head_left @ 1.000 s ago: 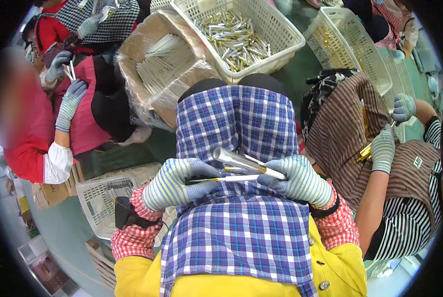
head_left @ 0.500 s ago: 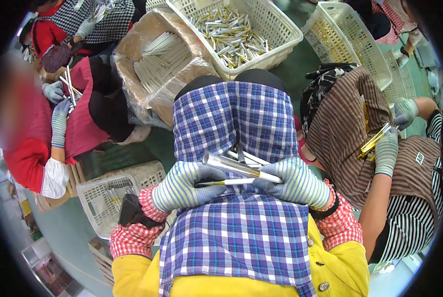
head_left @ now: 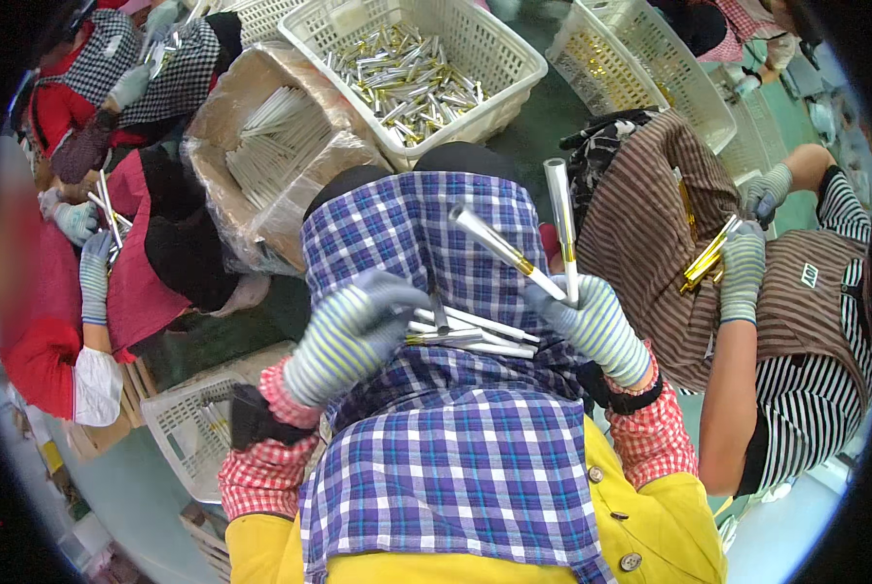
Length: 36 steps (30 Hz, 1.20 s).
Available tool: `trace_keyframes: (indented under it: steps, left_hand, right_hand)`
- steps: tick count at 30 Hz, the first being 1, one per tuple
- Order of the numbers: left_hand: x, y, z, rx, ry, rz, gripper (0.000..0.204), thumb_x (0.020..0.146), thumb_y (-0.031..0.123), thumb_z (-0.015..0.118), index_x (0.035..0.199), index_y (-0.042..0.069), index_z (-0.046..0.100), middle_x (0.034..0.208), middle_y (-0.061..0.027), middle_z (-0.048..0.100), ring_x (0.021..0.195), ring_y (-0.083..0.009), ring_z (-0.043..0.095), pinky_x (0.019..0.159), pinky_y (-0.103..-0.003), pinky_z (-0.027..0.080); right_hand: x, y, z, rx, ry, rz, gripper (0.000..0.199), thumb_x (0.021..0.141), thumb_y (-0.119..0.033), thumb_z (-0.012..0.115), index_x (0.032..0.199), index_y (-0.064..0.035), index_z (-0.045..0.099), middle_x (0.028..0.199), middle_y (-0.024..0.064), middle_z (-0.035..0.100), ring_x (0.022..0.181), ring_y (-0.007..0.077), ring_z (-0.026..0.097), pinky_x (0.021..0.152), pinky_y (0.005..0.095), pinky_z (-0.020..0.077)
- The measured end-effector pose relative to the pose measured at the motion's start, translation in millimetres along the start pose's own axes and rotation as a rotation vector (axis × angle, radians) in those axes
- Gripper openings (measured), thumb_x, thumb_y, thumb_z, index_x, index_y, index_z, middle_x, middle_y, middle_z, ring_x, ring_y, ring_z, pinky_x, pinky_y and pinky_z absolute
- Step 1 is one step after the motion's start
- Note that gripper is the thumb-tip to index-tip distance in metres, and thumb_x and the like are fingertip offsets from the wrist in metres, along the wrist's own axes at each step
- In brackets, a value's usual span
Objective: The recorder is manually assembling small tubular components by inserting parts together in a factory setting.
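Observation:
In my right hand (head_left: 592, 326), in a striped glove with grey palm, are two white sticks. One carries a silver tube with a gold band (head_left: 560, 200) and points upward. The other has a similar silver-and-gold tube (head_left: 494, 241) and tilts up to the left. My left hand (head_left: 358, 336), gloved alike and blurred, hovers over my lap with fingers apart and nothing visible in them. Beside its fingertips, several loose white sticks (head_left: 499, 334) and a silver tube (head_left: 450, 338) lie on my purple plaid apron (head_left: 445, 467).
Ahead stands a white crate (head_left: 509, 102) of silver-and-gold tubes. Left of it, a plastic-lined carton (head_left: 207, 156) holds white sticks. Another crate (head_left: 178, 423) is at lower left. Co-workers sit close on both sides; the right one's gloved hand (head_left: 744, 263) holds gold-and-silver pieces.
My hands have parted. The right hand has raised two tubed sticks, which were held level between both hands. My left hand has let go and moved slightly left. The view has shifted.

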<state>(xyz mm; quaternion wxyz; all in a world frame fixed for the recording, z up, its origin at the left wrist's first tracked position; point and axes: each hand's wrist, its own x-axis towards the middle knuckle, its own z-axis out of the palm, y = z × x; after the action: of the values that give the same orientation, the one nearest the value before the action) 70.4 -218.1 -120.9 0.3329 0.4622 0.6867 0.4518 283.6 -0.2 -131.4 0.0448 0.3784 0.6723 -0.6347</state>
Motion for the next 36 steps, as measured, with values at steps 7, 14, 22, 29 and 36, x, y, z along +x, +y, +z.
trace_keyframes:
  steps: [7,14,22,29,36]
  left_hand:
    - [14,4,21,0.458,-0.336,0.115,0.028,0.080,0.003,0.064,0.108,0.008,0.065,0.114,-0.0152,0.064,0.095,-0.0353,0.067,0.080,-0.040,0.055]
    - [7,-5,19,0.397,-0.123,0.051,0.023,0.080,0.008,0.071,0.102,0.004,0.066,0.101,-0.0152,0.066,0.089,-0.0353,0.066,0.079,-0.041,0.053]
    - [-11,-21,27,0.363,0.095,0.142,0.019,0.078,0.013,0.073,0.095,0.006,0.067,0.088,-0.0139,0.066,0.080,-0.0316,0.065,0.070,-0.038,0.052]
    - [-3,-62,18,0.418,0.026,0.001,0.025,0.078,0.019,0.076,0.092,0.005,0.060,0.087,-0.0110,0.062,0.078,-0.0265,0.062,0.069,-0.038,0.051]
    - [-22,11,0,0.115,0.391,-0.308,0.018,0.081,0.008,0.076,0.093,0.001,0.064,0.086,-0.0061,0.069,0.074,-0.0127,0.059,0.068,-0.026,0.048]
  right_hand:
    - [-11,-31,4,-0.631,-0.181,-0.095,0.032,0.096,-0.032,0.057,0.117,-0.0105,0.069,0.087,0.0204,0.070,0.081,0.0352,0.069,0.072,0.0408,0.0520]
    - [-14,-21,-8,-0.360,-0.320,-0.176,0.030,0.096,-0.028,0.062,0.119,-0.0097,0.069,0.095,0.0130,0.074,0.080,0.0157,0.069,0.075,0.0326,0.0529]
    - [28,-3,36,-0.340,-0.504,-0.439,0.021,0.079,-0.017,0.070,0.099,-0.0112,0.073,0.086,0.0159,0.071,0.078,0.0321,0.069,0.070,0.0418,0.0514]
    - [50,-8,56,-0.503,-0.394,-0.521,0.029,0.079,-0.020,0.073,0.108,-0.0163,0.074,0.088,0.0135,0.073,0.082,0.0336,0.069,0.072,0.0420,0.0528]
    - [39,-42,45,-0.191,-0.278,-0.983,0.031,0.086,-0.024,0.073,0.110,-0.0054,0.067,0.101,0.0149,0.066,0.093,0.0349,0.063,0.081,0.0398,0.0510]
